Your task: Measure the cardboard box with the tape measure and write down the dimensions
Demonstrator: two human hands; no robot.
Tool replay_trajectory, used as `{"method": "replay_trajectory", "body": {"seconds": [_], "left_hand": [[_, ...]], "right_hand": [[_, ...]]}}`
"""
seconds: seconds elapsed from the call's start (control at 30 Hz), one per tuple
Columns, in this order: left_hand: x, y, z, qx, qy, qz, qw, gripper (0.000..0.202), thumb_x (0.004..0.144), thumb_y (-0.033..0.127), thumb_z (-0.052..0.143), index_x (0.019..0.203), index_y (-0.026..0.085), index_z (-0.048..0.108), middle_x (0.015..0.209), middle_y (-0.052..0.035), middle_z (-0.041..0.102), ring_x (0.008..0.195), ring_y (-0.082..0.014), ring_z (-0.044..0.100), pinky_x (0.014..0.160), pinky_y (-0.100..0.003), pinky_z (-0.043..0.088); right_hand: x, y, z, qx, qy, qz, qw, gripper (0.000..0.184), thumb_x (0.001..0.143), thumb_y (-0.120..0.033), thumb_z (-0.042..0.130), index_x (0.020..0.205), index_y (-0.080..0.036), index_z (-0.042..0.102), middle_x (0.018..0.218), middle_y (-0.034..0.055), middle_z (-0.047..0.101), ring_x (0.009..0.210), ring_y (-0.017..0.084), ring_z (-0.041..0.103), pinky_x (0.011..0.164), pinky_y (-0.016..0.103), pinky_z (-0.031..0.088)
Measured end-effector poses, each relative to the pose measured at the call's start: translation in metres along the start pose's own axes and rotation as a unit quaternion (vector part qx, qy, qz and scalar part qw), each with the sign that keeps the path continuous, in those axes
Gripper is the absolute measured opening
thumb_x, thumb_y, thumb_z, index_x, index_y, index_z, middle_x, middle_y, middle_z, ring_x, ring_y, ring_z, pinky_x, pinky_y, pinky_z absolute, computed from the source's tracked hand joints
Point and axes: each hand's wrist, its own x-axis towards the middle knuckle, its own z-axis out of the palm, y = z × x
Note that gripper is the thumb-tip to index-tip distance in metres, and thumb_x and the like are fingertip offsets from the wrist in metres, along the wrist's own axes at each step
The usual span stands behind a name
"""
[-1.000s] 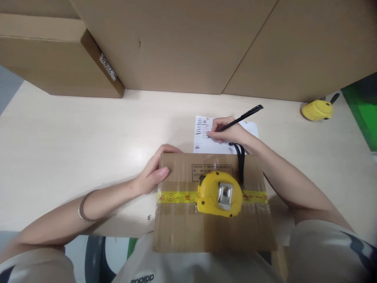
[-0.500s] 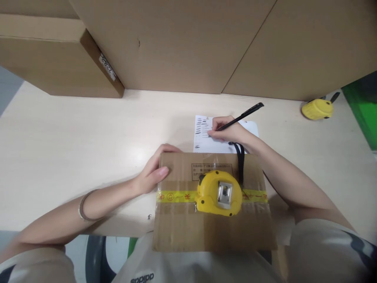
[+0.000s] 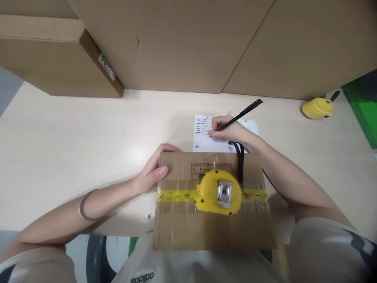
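My right hand pinches a black pen, its tip end down at a white sheet of paper with rows of handwritten marks. My left hand grips the far left corner of a cardboard box, thumb on top and fingers partly hidden behind its edge. Yellow printed tape crosses the box. On top of it lies a yellow tape measure, its black wrist strap reaching over the box's far edge toward the paper.
Large cardboard boxes line the back of the pale table. Another carton with a handwritten label stands at the left. A second yellow object, seemingly a tape measure, sits at the right. A dark chair part shows below.
Almost nothing differs. The pen in my right hand has shifted very slightly over the paper; my left hand stays on the box.
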Motion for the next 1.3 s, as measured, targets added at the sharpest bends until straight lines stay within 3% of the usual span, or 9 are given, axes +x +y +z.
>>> {"method": "replay_trajectory", "body": {"seconds": [0.47, 0.73, 0.9, 1.03, 1.2, 1.3], "left_hand": [[-0.001, 0.000, -0.001, -0.002, -0.003, 0.004, 1.000, 0.045, 0.100, 0.057, 0.067, 0.132, 0.026, 0.068, 0.123, -0.0089, 0.071, 0.096, -0.0217, 0.071, 0.074, -0.033, 0.061], [-0.001, -0.002, -0.003, -0.002, -0.001, -0.002, 1.000, 0.046, 0.099, 0.058, 0.067, 0.132, 0.026, 0.067, 0.119, -0.0090, 0.072, 0.097, -0.0231, 0.071, 0.073, -0.033, 0.061], [0.000, 0.000, -0.003, 0.011, 0.003, -0.004, 1.000, 0.045, 0.098, 0.057, 0.068, 0.131, 0.025, 0.067, 0.120, -0.0085, 0.072, 0.097, -0.0226, 0.071, 0.075, -0.033, 0.060], [0.000, 0.001, -0.001, 0.005, 0.006, -0.005, 1.000, 0.045, 0.098, 0.057, 0.068, 0.129, 0.025, 0.067, 0.117, -0.0081, 0.072, 0.095, -0.0222, 0.070, 0.074, -0.032, 0.060], [-0.002, -0.001, -0.002, 0.002, 0.025, -0.035, 0.999, 0.052, 0.094, 0.063, 0.072, 0.127, 0.024, 0.066, 0.118, -0.0088, 0.071, 0.095, -0.0225, 0.070, 0.074, -0.032, 0.060], [-0.003, -0.001, -0.002, 0.012, 0.035, -0.034, 0.999, 0.057, 0.094, 0.063, 0.073, 0.137, 0.026, 0.065, 0.122, -0.0083, 0.070, 0.100, -0.0229, 0.069, 0.080, -0.033, 0.060]], "right_hand": [[0.000, -0.003, 0.000, -0.027, 0.005, 0.013, 1.000, 0.030, 0.068, -0.027, 0.075, 0.060, -0.021, 0.047, 0.059, -0.0054, 0.049, 0.052, 0.007, 0.041, 0.050, 0.025, 0.030], [0.002, -0.005, 0.000, -0.073, 0.010, 0.012, 0.997, 0.028, 0.065, -0.032, 0.069, 0.059, -0.022, 0.044, 0.061, -0.0044, 0.047, 0.060, 0.009, 0.041, 0.055, 0.026, 0.030], [-0.003, -0.013, -0.003, -0.140, 0.015, 0.031, 0.990, 0.035, 0.076, -0.040, 0.069, 0.064, -0.023, 0.041, 0.060, -0.0037, 0.045, 0.060, 0.011, 0.041, 0.058, 0.029, 0.031], [-0.016, -0.030, -0.017, -0.247, 0.022, 0.065, 0.967, 0.042, 0.092, -0.048, 0.061, 0.064, -0.024, 0.043, 0.057, -0.0015, 0.043, 0.058, 0.014, 0.041, 0.062, 0.033, 0.031], [-0.021, -0.042, -0.025, -0.406, 0.037, 0.109, 0.907, 0.047, 0.090, -0.048, 0.072, 0.057, -0.023, 0.048, 0.053, 0.0011, 0.045, 0.063, 0.019, 0.048, 0.071, 0.036, 0.031], [-0.019, -0.046, -0.025, -0.453, 0.023, 0.140, 0.880, 0.046, 0.091, -0.050, 0.071, 0.059, -0.022, 0.054, 0.056, 0.0031, 0.053, 0.062, 0.020, 0.051, 0.070, 0.036, 0.034]]}}
